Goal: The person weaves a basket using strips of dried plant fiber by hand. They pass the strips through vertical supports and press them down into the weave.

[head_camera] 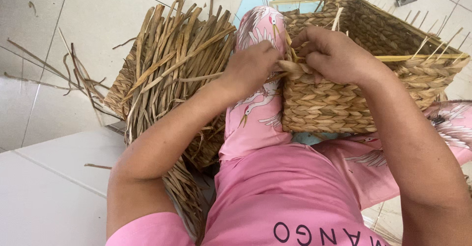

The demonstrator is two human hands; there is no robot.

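While our left hand [250, 66] pinched the strand [295, 69] lying crosswise on the basket [339, 103] rim, our right hand [334, 54] gripped it just beside.

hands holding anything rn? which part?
Both hands grip the woven basket at its near top rim: left hand and right hand pinch the thick braided strand there.

Bright, even daylight; sharp focus
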